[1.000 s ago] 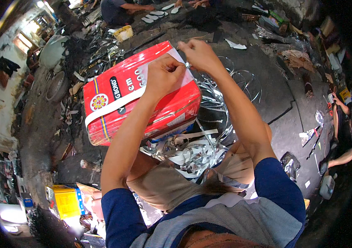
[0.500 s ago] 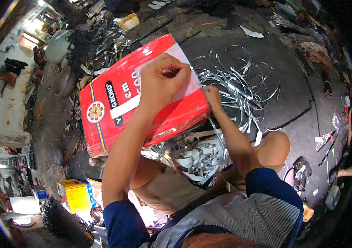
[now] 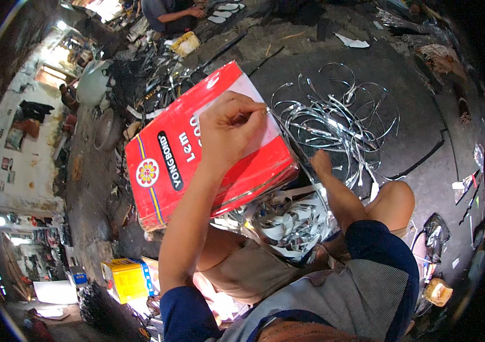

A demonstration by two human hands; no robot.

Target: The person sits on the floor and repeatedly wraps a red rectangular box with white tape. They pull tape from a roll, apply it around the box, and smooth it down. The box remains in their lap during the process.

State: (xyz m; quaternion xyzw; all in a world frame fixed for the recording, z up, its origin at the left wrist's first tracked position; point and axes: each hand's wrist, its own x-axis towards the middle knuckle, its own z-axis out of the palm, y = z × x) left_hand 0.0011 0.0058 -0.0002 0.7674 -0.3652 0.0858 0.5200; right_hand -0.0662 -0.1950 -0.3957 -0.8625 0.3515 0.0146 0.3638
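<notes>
A red cardboard box (image 3: 157, 154) with a flower emblem and dark lettering rests tilted above my lap. My left hand (image 3: 228, 131) lies over a white patch (image 3: 262, 131) on its top, thumb and fingers pinching the end of a thin silver strip (image 3: 269, 110) at the box's right edge. Just right of the box, my right hand (image 3: 321, 163) is closed; what it grips, if anything, cannot be made out. Beside and beyond it, a loose tangle of shiny silver strips (image 3: 345, 122) spreads over the dark floor. More silver and white strips (image 3: 288, 219) are heaped between my legs.
A yellow box (image 3: 124, 280) stands at the lower left. At the far side another person (image 3: 165, 14) sits near white sole-shaped pieces (image 3: 225, 11) and a yellow container (image 3: 185, 44). A black plastic bag (image 3: 437, 233) and a yellowish block (image 3: 438, 292) lie at the right.
My right hand has moved from the box's edge toward me and to the right. The white strip that stuck out from under my left hand across the box no longer shows. The view has shifted.
</notes>
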